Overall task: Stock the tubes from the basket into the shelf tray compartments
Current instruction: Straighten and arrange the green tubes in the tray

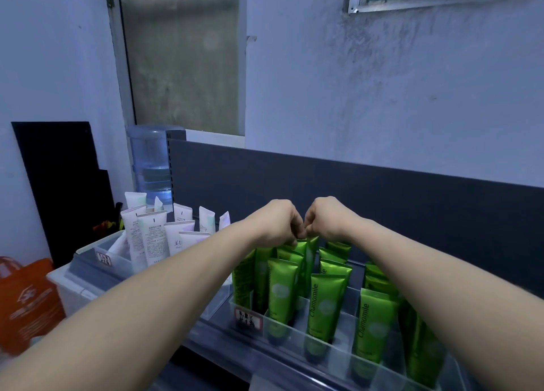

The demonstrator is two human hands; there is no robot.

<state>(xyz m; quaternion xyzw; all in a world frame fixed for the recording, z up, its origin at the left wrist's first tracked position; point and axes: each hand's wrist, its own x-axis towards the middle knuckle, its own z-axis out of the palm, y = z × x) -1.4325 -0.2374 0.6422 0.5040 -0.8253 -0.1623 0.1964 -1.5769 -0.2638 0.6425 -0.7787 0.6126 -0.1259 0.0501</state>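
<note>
Several green tubes [279, 293] marked Chamomile stand upright in the compartments of a clear shelf tray [291, 336]. My left hand [275, 224] and my right hand [329, 218] meet over the back of the tray's middle rows. Both hands pinch the top edge of a green tube [310, 251] that stands at the back. Their fingertips touch each other there. The basket is not in view.
A second clear tray [112, 256] holds several white tubes [151, 240] at the left. Behind the shelf rises a dark back panel [382, 199]. A water bottle [153, 161] stands at the back left. An orange bag [26, 299] sits at the far left.
</note>
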